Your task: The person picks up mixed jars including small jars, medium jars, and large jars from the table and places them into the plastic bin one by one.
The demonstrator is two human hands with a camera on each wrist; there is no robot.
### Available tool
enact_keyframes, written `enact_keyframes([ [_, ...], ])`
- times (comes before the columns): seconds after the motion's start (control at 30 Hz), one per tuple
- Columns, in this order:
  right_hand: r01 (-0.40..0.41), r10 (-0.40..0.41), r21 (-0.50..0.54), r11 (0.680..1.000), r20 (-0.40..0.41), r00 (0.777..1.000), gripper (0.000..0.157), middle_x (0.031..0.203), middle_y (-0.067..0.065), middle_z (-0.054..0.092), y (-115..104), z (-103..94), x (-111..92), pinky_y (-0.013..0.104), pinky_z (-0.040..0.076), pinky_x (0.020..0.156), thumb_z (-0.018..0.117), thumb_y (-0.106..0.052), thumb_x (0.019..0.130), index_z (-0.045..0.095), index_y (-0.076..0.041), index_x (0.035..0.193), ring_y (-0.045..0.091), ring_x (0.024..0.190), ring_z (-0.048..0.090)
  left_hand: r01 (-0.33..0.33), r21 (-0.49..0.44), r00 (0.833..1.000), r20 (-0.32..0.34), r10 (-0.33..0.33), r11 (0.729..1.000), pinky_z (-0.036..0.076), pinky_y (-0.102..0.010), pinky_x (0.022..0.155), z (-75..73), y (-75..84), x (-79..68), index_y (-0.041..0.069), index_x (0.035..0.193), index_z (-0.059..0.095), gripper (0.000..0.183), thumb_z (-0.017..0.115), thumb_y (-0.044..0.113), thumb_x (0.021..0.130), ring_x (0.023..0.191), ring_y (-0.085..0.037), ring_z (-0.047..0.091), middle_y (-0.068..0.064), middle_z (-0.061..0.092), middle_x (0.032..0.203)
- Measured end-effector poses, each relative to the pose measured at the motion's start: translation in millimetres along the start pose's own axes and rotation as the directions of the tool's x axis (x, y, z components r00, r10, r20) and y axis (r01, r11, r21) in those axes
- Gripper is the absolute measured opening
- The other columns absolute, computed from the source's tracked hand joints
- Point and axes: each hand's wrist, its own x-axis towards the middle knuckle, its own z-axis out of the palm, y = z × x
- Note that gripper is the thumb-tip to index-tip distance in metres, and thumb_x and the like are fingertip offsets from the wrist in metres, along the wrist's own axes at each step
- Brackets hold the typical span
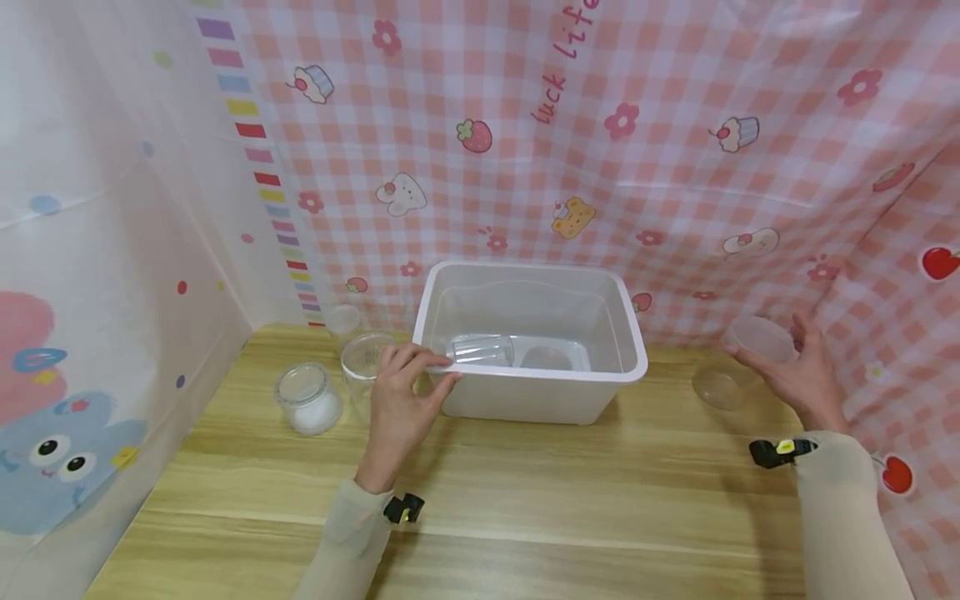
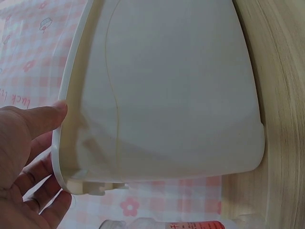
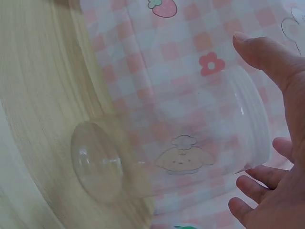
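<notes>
- Left of the right thumb, in front of the fingertips, a clear jar point(image 3: 186, 162) stands upright on the table: smooth, straight-walled, round-based, with a frosted top band point(image 3: 255, 119) and a printed puppy in a chef's hat.
- The right hand point(image 1: 798, 371) is spread wide around that top, its thumb standing off the wall; whether the other fingertips touch, one cannot tell.
- Under the left fingertips is the white bin point(image 1: 532, 396), an oblong of opaque plastic with rounded corners and a rolled rim. The left hand point(image 1: 405, 396) pinches this rim at the near left corner, thumb against fingers.
- Inside the bin, just right of the left fingers, lies a clear ribbed cylinder point(image 1: 483, 350) on its side; farther right of them, a round translucent piece point(image 1: 547, 358) rests on the bottom.
- Just left of the left fingers, partly hidden by them, is a clear cup point(image 1: 358, 377) with a round rim.
- Farther left of those fingers sits a squat glass jar point(image 1: 309, 398) with something white low inside.
- Beneath both hands spreads the wood-grained table point(image 1: 570, 500); beyond the fingertips hangs pink-and-white checked cloth point(image 1: 675, 192), softly creased.
</notes>
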Motion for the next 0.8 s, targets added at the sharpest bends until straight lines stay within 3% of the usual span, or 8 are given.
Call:
enact_keyframes([
  [0.07, -0.025, 0.024, 0.023, 0.999, 0.007, 1.000, 0.115, 0.170, 0.026, 0.008, 4.1, 1.6, 1.6, 0.065, 0.023, 0.120, 0.074, -0.052, 0.090, -0.003, -0.011, 0.165, 0.050, 0.154, 0.016, 0.002, 0.000, 1.000, -0.001, -0.002, 1.000, 0.046, -0.032, 0.079, -0.2, 0.1, -0.1, 0.012, 0.092, 0.078, 0.022, 0.092, 0.019, 0.077, 0.092, -0.023, 0.056, -0.003, 0.070, 0.092],
  [0.13, -0.037, 0.037, 0.051, 0.998, 0.011, 0.999, 0.112, 0.169, 0.027, 0.014, 8.4, 4.3, 3.7, 0.049, 0.036, 0.117, 0.074, -0.049, 0.091, 0.000, -0.010, 0.165, 0.047, 0.150, 0.024, 0.004, -0.002, 1.000, -0.002, -0.004, 1.000, 0.047, -0.032, 0.080, -0.5, 0.3, -0.2, 0.012, 0.092, 0.078, 0.022, 0.092, 0.019, 0.077, 0.093, -0.024, 0.056, -0.003, 0.070, 0.092],
  [0.2, -0.034, 0.034, 0.071, 0.997, 0.007, 0.999, 0.108, 0.166, 0.028, 0.022, 12.6, 7.3, 5.7, 0.030, 0.045, 0.104, 0.074, -0.045, 0.092, 0.005, -0.007, 0.165, 0.040, 0.141, 0.037, 0.003, -0.003, 1.000, -0.004, -0.003, 1.000, 0.046, -0.032, 0.080, -0.3, 0.1, -0.1, 0.012, 0.092, 0.078, 0.022, 0.092, 0.020, 0.077, 0.093, -0.024, 0.056, -0.003, 0.070, 0.092],
  [0.3, -0.027, 0.026, 0.105, 0.994, 0.007, 1.000, 0.102, 0.150, 0.022, 0.044, 19.1, 11.0, 8.0, 0.009, 0.041, 0.080, 0.076, -0.040, 0.092, 0.012, -0.007, 0.164, 0.019, 0.120, 0.050, 0.001, -0.005, 1.000, -0.005, -0.001, 1.000, 0.046, -0.031, 0.080, -0.1, -0.3, 0.4, 0.012, 0.092, 0.078, 0.022, 0.091, 0.020, 0.077, 0.092, -0.023, 0.056, -0.003, 0.071, 0.092],
  [0.4, 0.029, -0.029, 0.157, 0.987, 0.003, 1.000, 0.083, 0.125, -0.008, 0.058, 25.5, 14.7, 8.9, 0.005, 0.042, 0.078, 0.077, -0.031, 0.092, 0.032, -0.008, 0.157, -0.004, 0.105, 0.051, 0.005, -0.004, 1.000, -0.002, -0.005, 1.000, 0.045, -0.032, 0.080, 0.2, -0.9, 0.8, 0.012, 0.093, 0.078, 0.021, 0.091, 0.019, 0.078, 0.091, -0.023, 0.055, -0.002, 0.071, 0.092],
  [0.47, 0.062, -0.064, 0.170, 0.983, 0.004, 0.998, 0.070, 0.107, -0.027, 0.054, 29.8, 16.6, 9.1, 0.005, 0.043, 0.079, 0.078, -0.028, 0.092, 0.042, -0.011, 0.150, -0.012, 0.099, 0.051, 0.008, -0.003, 1.000, 0.002, -0.008, 1.000, 0.045, -0.032, 0.080, 0.2, -0.7, 0.8, 0.012, 0.093, 0.078, 0.021, 0.091, 0.018, 0.078, 0.091, -0.023, 0.055, -0.002, 0.070, 0.091],
  [0.57, 0.091, -0.092, 0.170, 0.981, -0.004, 0.996, 0.059, 0.101, -0.034, 0.056, 33.0, 18.5, 8.7, 0.005, 0.042, 0.079, 0.080, -0.027, 0.091, 0.051, -0.016, 0.141, -0.016, 0.097, 0.052, 0.008, -0.003, 1.000, 0.001, -0.008, 1.000, 0.045, -0.032, 0.080, 0.4, -0.5, 0.6, 0.012, 0.092, 0.078, 0.022, 0.092, 0.018, 0.077, 0.091, -0.023, 0.055, -0.002, 0.070, 0.091],
  [0.8, 0.073, -0.071, 0.131, 0.989, -0.017, 0.997, 0.070, 0.102, -0.034, 0.052, 31.1, 21.0, 8.9, 0.005, 0.043, 0.078, 0.081, -0.033, 0.089, 0.048, -0.013, 0.148, -0.015, 0.096, 0.050, 0.005, -0.009, 1.000, -0.004, -0.005, 1.000, 0.045, -0.031, 0.080, -0.3, -0.2, 0.9, 0.013, 0.092, 0.078, 0.022, 0.092, 0.020, 0.077, 0.092, -0.022, 0.055, -0.002, 0.070, 0.092],
])
